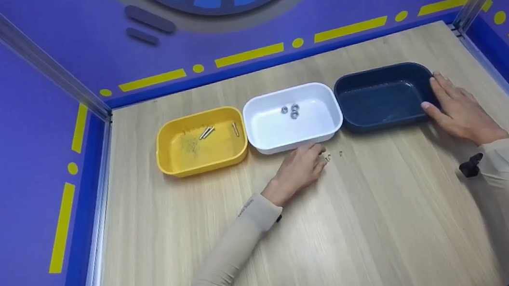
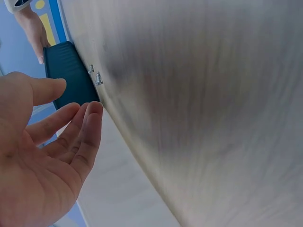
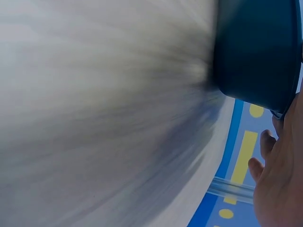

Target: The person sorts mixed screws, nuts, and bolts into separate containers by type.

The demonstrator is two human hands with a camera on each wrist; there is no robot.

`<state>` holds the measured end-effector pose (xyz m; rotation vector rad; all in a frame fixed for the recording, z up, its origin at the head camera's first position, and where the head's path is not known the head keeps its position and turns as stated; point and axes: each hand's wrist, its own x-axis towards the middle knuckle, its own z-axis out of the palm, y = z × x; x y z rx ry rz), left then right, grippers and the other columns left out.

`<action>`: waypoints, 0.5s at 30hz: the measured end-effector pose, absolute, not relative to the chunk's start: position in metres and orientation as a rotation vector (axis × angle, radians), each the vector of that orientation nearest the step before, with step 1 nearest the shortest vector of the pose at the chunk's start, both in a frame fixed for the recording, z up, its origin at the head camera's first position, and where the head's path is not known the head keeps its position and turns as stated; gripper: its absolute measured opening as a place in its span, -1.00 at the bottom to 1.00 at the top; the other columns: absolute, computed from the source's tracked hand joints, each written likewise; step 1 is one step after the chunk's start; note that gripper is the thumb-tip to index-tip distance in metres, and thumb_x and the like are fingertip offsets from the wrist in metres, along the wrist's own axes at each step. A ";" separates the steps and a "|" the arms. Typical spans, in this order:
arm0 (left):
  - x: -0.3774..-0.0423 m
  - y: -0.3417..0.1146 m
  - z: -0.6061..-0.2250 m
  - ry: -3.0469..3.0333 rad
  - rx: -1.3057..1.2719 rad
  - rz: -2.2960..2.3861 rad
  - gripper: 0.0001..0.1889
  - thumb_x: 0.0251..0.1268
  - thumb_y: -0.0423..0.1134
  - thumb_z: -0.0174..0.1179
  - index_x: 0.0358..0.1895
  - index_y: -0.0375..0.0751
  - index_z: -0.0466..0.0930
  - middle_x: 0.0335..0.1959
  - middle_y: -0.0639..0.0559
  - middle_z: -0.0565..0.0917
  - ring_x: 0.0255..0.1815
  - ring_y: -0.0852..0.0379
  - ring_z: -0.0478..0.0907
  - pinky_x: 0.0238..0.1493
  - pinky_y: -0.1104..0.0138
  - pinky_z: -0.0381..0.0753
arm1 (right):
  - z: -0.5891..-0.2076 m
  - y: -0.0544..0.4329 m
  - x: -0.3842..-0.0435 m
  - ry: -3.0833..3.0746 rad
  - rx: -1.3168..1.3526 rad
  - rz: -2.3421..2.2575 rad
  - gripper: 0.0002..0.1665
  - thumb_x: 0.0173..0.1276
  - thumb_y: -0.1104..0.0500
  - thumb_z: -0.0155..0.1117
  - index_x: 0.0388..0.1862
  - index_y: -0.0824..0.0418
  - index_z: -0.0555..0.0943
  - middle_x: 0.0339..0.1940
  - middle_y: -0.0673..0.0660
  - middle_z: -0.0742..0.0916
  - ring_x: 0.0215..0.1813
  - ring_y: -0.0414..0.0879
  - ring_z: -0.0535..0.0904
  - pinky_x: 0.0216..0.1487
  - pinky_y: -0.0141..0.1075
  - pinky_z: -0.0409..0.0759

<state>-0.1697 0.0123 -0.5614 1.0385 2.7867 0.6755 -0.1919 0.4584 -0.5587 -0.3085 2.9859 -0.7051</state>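
Note:
My left hand (image 1: 297,170) reaches low over the table in front of the white bin (image 1: 274,148), thumb and fingers apart with nothing between them. Just beyond its fingertips, two small silver screws stand on the wood: a nearer screw (image 2: 98,78) and a farther screw (image 2: 91,69). At the right, my right hand (image 1: 464,112) rests against the end of the dark blue-green bin (image 1: 386,124). Its thumb lies over the rim and its fingers lie along the right side. No contents show inside that dark bin.
Several silver nuts (image 1: 295,114) lie in the white bin. To its left, a yellow bin (image 1: 204,168) holds a few bolts (image 1: 207,132). The three bins form a row on the wooden table (image 1: 343,229), with blue panels (image 1: 240,28) behind and at the sides.

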 end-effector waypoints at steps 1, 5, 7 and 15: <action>-0.171 0.013 -0.562 2.777 1.033 0.680 -0.71 0.58 -0.20 0.24 0.21 -0.20 0.69 0.08 -0.01 0.77 0.07 0.03 0.74 0.13 0.22 0.75 | -0.558 0.458 -0.192 2.988 -0.306 -0.698 -0.04 0.77 -0.21 -0.16 0.80 0.23 -0.27 0.83 0.24 -0.19 0.82 0.27 -0.32 0.78 0.26 -0.39; -0.174 0.016 -0.564 2.743 1.009 0.686 -0.75 0.57 -0.21 0.26 0.16 -0.17 0.75 0.04 0.02 0.76 0.05 0.07 0.73 0.13 0.26 0.74 | -0.558 0.459 -0.192 2.983 -0.299 -0.692 -0.02 0.76 -0.23 -0.15 0.80 0.22 -0.28 0.83 0.25 -0.19 0.82 0.26 -0.32 0.78 0.26 -0.37; -0.176 0.017 -0.566 2.726 1.008 0.680 -0.76 0.56 -0.22 0.27 0.16 -0.15 0.76 0.04 0.02 0.77 0.07 0.08 0.72 0.15 0.28 0.73 | -0.559 0.459 -0.192 2.980 -0.297 -0.697 -0.03 0.76 -0.23 -0.15 0.80 0.22 -0.28 0.83 0.25 -0.19 0.82 0.26 -0.32 0.77 0.27 -0.36; -0.185 0.021 -0.572 2.674 1.001 0.708 -0.76 0.54 -0.28 0.28 0.13 -0.09 0.83 0.05 0.06 0.82 0.12 0.12 0.71 0.23 0.36 0.68 | -0.558 0.459 -0.193 2.957 -0.276 -0.714 -0.01 0.76 -0.23 -0.14 0.80 0.20 -0.31 0.83 0.21 -0.22 0.82 0.26 -0.32 0.77 0.29 -0.36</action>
